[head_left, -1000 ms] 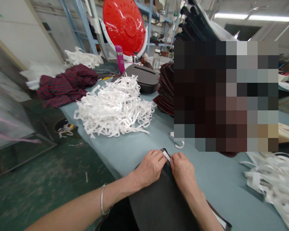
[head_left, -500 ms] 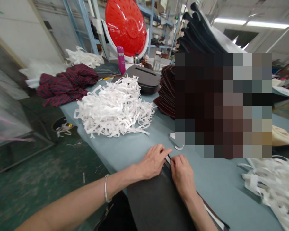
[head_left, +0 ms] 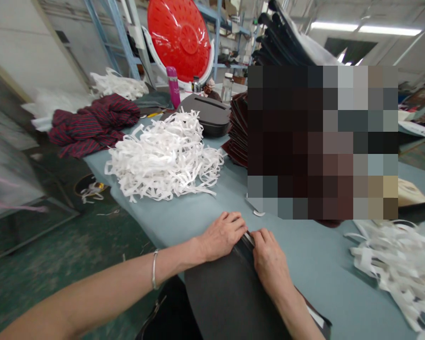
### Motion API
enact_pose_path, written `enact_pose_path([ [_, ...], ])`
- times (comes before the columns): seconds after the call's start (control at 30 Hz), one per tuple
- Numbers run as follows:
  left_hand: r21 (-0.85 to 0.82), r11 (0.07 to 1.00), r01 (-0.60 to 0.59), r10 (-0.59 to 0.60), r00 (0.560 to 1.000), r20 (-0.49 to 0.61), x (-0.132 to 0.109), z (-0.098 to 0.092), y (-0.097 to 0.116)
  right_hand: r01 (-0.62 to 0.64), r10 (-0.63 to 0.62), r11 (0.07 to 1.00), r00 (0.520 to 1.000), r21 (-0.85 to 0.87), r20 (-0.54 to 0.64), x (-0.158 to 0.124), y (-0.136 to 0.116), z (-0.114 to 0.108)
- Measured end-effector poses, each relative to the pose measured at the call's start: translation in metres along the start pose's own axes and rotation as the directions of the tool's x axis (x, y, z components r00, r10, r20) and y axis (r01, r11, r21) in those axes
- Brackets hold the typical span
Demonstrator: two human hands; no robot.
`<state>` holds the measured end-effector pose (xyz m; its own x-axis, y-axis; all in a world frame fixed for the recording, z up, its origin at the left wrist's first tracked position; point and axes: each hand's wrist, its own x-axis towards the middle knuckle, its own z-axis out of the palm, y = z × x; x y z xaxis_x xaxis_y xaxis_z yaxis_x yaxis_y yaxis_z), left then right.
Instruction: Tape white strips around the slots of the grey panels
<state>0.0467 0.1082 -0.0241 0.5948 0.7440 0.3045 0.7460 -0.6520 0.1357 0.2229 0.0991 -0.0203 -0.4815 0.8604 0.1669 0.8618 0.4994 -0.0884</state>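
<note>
My left hand (head_left: 223, 237) and my right hand (head_left: 269, 260) sit close together on the edge of a dark grey sheet panel (head_left: 230, 297), which lies on the table and runs towards me. A narrow white strip (head_left: 248, 238) shows at that edge between my hands, with my fingers curled over it. My left wrist wears a silver bangle (head_left: 154, 269). A large loose pile of white strips (head_left: 165, 160) lies ahead on the table. A second white pile (head_left: 393, 264) lies to my right.
A stack of dark red-brown panels (head_left: 238, 130) stands beyond my hands, and a pixelated area hides the view to its right. Farther back are a dark moulded case (head_left: 207, 113), striped red cloth (head_left: 92, 125) and a pink bottle (head_left: 173, 87). The table's edge drops to a green floor on the left.
My left fingers, stretched out half a second ago, have curled back down towards the panel edge. The whole view has shifted slightly left.
</note>
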Motion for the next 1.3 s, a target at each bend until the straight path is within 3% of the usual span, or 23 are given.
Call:
enact_pose_path([
  [0.13, 0.001, 1.0, 0.028, -0.028, 1.0, -0.002, 0.0, -0.001, -0.001, -0.046, 0.046, 0.998, 0.999, 0.046, 0.009, -0.019, 0.007, -0.001],
  [0.33, -0.048, 0.999, 0.003, -0.003, 1.0, 0.005, -0.002, 0.001, -0.003, -0.111, 0.118, 0.98, 0.992, 0.165, -0.033, -0.085, 0.046, -0.002],
  [0.43, -0.04, 0.999, -0.025, 0.025, 1.0, 0.002, 0.0, 0.002, -0.001, -0.18, 0.188, 0.962, 0.982, 0.203, -0.021, -0.1, 0.053, -0.006],
  [0.57, 0.008, 0.997, -0.076, 0.075, 0.996, 0.045, 0.004, 0.0, 0.005, -0.247, 0.266, 0.932, 0.963, 0.266, -0.038, -0.083, 0.041, -0.005],
  [0.77, 0.083, 0.993, -0.08, 0.073, 0.994, 0.085, 0.001, -0.005, 0.017, -0.206, 0.233, 0.95, 0.968, 0.233, -0.095, -0.05, 0.024, 0.006],
  [0.93, 0.142, 0.988, -0.067, 0.055, 0.995, 0.088, 0.001, 0.0, 0.029, -0.274, 0.319, 0.916, 0.941, 0.291, -0.117, -0.046, 0.027, 0.01],
  [1.1, 0.155, 0.988, -0.021, 0.008, 0.997, 0.081, 0.001, 0.001, 0.039, -0.218, 0.261, 0.917, 0.961, 0.334, -0.089, -0.054, 0.029, 0.01],
  [1.17, 0.164, 0.986, 0.0, -0.01, 0.998, 0.06, 0.0, 0.002, 0.042, -0.166, 0.231, 0.916, 0.962, 0.364, -0.143, -0.057, 0.028, 0.01],
  [1.23, 0.218, 0.976, -0.026, 0.015, 0.999, 0.051, 0.001, 0.003, 0.041, -0.078, 0.209, 0.908, 0.936, 0.413, -0.284, -0.05, 0.027, 0.013],
  [1.3, 0.368, 0.922, -0.12, 0.098, 0.992, 0.079, 0.004, 0.001, 0.035, -0.009, 0.257, 0.879, 0.85, 0.476, -0.46, -0.023, 0.027, 0.014],
])
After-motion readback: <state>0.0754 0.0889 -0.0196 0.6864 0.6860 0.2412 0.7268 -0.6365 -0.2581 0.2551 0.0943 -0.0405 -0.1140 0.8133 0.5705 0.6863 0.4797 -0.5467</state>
